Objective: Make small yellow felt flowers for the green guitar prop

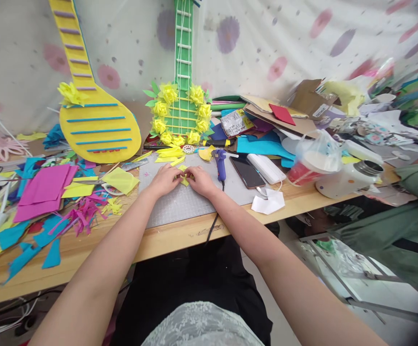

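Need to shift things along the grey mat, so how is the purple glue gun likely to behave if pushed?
The purple glue gun would probably swivel rather than roll, given its angled shape. Its dark cord, running down over the edge of the wooden table, may tug back. The body looks like hard plastic, so it should stay stiff.

In the centre, the left hand (166,181) and the right hand (199,180) partly hide the yellow paper (184,176). The top edge cuts the yellow guitar (98,124) and green guitar (175,117). At far right, a person (382,230) is cut off.
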